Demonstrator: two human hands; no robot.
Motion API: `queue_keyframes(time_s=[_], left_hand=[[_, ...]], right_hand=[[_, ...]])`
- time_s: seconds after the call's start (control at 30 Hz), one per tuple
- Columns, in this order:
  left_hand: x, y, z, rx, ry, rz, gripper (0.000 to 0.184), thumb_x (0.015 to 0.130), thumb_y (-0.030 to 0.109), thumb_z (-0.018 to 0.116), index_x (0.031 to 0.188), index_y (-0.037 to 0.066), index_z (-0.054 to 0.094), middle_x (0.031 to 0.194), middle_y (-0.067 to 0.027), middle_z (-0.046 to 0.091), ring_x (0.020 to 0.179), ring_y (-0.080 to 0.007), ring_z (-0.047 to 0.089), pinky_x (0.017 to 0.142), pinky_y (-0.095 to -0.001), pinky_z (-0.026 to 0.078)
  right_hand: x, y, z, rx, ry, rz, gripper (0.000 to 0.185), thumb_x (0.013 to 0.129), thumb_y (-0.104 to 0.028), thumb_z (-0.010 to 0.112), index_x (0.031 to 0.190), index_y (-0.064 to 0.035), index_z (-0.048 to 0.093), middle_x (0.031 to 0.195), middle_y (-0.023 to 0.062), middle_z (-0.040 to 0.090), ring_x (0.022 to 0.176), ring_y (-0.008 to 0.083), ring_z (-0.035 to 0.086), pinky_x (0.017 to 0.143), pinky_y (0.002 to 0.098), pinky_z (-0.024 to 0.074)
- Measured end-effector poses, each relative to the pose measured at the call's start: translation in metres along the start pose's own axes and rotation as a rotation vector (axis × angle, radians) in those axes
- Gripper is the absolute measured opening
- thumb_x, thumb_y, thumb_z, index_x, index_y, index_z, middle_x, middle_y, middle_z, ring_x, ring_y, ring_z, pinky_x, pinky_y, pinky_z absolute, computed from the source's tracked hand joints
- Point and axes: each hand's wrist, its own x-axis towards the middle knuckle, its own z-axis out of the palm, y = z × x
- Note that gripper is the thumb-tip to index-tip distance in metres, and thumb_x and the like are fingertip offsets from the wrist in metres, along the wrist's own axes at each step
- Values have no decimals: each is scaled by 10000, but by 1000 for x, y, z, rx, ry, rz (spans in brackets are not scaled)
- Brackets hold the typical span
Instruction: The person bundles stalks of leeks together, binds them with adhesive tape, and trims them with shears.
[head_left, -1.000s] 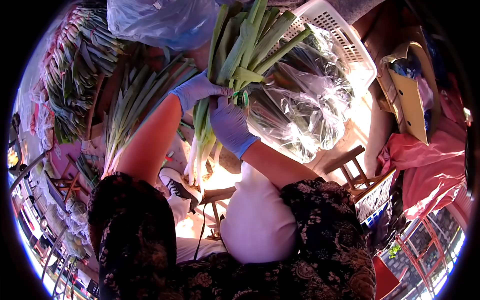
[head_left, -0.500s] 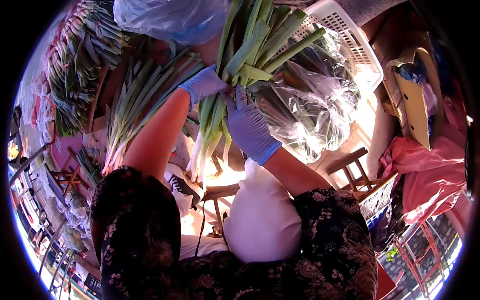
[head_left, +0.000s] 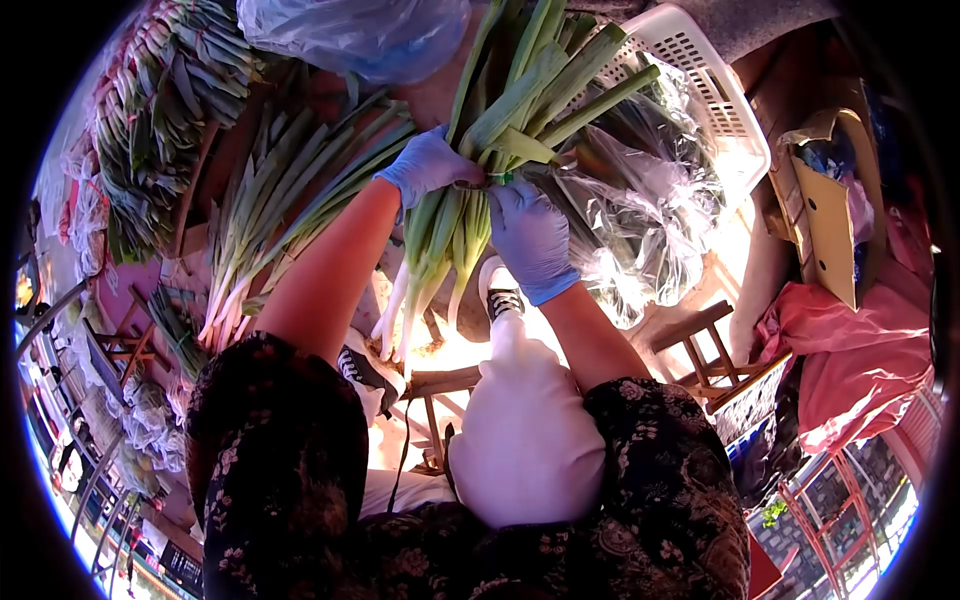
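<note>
A bunch of leeks (head_left: 450, 230) hangs between my hands, broad green leaves upward and white ends down. My left hand (head_left: 430, 170), in a blue glove, is closed around the bunch from the left. What looks like a thin green tie (head_left: 501, 178) shows at the bunch's waist. My right hand (head_left: 533, 240), also gloved, has its fingers closed at that tie, on the right side of the bunch; its fingertips are partly hidden. More loose leeks (head_left: 290, 200) lie just left of my left forearm.
A white plastic crate (head_left: 745, 150) stands at upper right, beside clear plastic bags (head_left: 640, 220) of greens. Piled bundles (head_left: 175, 120) fill the upper left, near a blue plastic bag (head_left: 360, 35). Small wooden stools (head_left: 710, 350), a cardboard box (head_left: 830, 220) and red cloth (head_left: 850, 350) are rightward.
My right hand has shifted right and slightly down, and the tie now shows at the bunch. My left hand still grips the leeks. A shoe has come into sight below my right hand.
</note>
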Motion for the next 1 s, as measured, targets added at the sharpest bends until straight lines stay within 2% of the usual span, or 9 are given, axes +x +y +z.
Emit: queue_keyframes(time_s=[0.17,0.23,0.3,0.5,0.6,0.7,0.73,0.83,1.0], left_hand=[[-4,5,-6,-37,-8,-38,496,582,206,722,1019,25,573,880,-118,634,784,-199,602,759,-288,464],[-13,19,-8,-36,-27,-57,479,592,194,716,1018,27,575,877,-109,635,783,-194,600,759,-288,463],[-15,25,-10,-45,-50,-52,459,602,180,709,1015,28,577,875,-100,635,782,-189,598,758,-287,462],[-18,26,-15,-78,-103,-18,408,630,119,688,1009,25,571,880,-84,630,790,-163,589,745,-283,463],[-26,32,-15,-166,-98,2,418,634,105,685,1026,24,564,885,-73,629,792,-160,588,746,-284,463],[-33,32,-15,-176,-21,-33,430,632,78,689,1038,25,559,897,-62,624,804,-150,583,757,-283,463],[-35,31,-16,-226,-22,-32,434,630,70,692,1041,25,559,901,-61,624,811,-146,581,762,-281,462],[-57,31,-25,-303,11,-14,448,623,52,703,1047,25,559,910,-57,621,823,-133,576,772,-276,461],[-132,40,-51,-255,175,81,452,612,52,718,1035,15,564,906,-43,616,808,-118,570,753,-265,467]], right_hand=[[-3,9,-12,467,299,20,49,773,-76,571,807,-54,598,744,111,578,621,248,570,526,327,453],[-8,18,-16,1173,-69,665,145,834,-109,538,882,10,606,811,110,617,635,227,596,587,301,487],[-6,32,-24,1740,-225,1023,196,847,-135,518,925,33,582,817,119,611,662,230,604,616,308,504],[-6,39,-19,2053,-322,1147,227,838,-155,526,970,26,565,821,130,606,676,226,602,630,314,511],[-13,47,-9,1840,-231,1074,271,807,-187,584,980,21,566,822,133,602,690,233,595,645,327,503],[-23,49,9,863,-65,465,360,750,-238,658,993,9,562,824,142,593,706,256,586,650,330,493],[-25,47,17,704,38,311,456,680,-291,716,1001,-6,561,834,149,589,775,279,581,716,365,472],[-29,34,17,324,7,114,567,685,-297,731,1085,36,508,907,124,586,862,264,574,809,359,448],[-5,-5,-4,368,-237,-124,356,646,-163,702,960,-41,586,824,139,580,777,304,565,729,378,452]])
